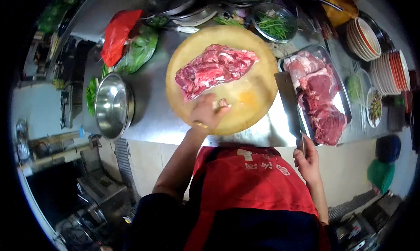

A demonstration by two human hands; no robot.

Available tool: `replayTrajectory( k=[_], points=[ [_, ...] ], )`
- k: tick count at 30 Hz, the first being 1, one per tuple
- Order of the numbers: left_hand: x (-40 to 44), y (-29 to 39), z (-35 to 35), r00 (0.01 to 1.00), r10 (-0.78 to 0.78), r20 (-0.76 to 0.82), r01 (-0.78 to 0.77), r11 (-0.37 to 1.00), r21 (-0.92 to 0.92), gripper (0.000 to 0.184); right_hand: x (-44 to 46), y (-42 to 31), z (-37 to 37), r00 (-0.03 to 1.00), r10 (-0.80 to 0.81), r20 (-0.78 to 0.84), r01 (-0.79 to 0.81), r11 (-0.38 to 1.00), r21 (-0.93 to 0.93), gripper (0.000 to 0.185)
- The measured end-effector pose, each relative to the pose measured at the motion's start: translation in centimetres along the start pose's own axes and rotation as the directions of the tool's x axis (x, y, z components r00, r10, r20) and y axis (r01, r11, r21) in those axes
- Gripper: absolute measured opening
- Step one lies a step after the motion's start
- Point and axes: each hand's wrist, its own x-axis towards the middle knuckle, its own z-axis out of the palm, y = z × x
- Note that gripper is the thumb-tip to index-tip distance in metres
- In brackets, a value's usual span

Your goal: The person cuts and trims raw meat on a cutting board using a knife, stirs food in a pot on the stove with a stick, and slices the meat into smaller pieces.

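A long red marbled meat slab (pixel 215 70) slants away rightward on the round yellow board (pixel 256 108), just beyond the nearer left hand (pixel 207 112), which pinches a pinkish scrap (pixel 224 103); the right hand (pixel 309 161) grips a broad steel cleaver (pixel 287 103).

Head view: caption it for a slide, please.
Left hand beside raw meat on a round board, right hand holding a cleaver.

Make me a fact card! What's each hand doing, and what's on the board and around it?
Left hand: over the round board, by the meat slab's near edge; touching unclear
Right hand: holding the cleaver
On board: meat slab
Left of board: metal bowl
Right of board: tray with meat pieces
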Motion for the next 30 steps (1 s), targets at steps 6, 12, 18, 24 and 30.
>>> replayTrajectory(
  k=[6, 12, 18, 24, 30],
  points=[
    [1.4, 2.6, 3.3, 0.952, 0.192, 0.237, -0.213, 0.975, 0.068, 0.026, 0.6, -1.7, 0.2, 0.997, 0.078, -0.025, -0.077, 0.996, 0.036, 0.058],
    [0.0, -4.4, -5.6, 0.706, -0.023, -0.708, -0.157, 0.969, -0.188, 0.022, 0.3, -1.9, 0.2, 0.998, 0.034, -0.045, -0.031, 0.997, 0.068, 0.059],
    [-2.1, -24.8, -22.5, 0.666, -0.454, -0.592, 0.570, 0.821, 0.013, 0.047, 0.9, -2.1, 1.8, 0.981, -0.101, -0.164, 0.120, 0.986, 0.113, 0.053],
    [1.9, -22.9, -14.7, 0.903, -0.194, -0.383, 0.295, 0.929, 0.223, 0.059, 2.5, -2.9, 3.8, 0.975, -0.221, -0.029, 0.222, 0.975, 0.027, 0.031],
    [8.8, -15.0, -8.1, 0.949, 0.054, -0.312, -0.107, 0.982, -0.155, 0.046, 1.4, -4.7, 6.0, 0.956, -0.293, 0.010, 0.274, 0.883, -0.382, 0.031]
  ],
)
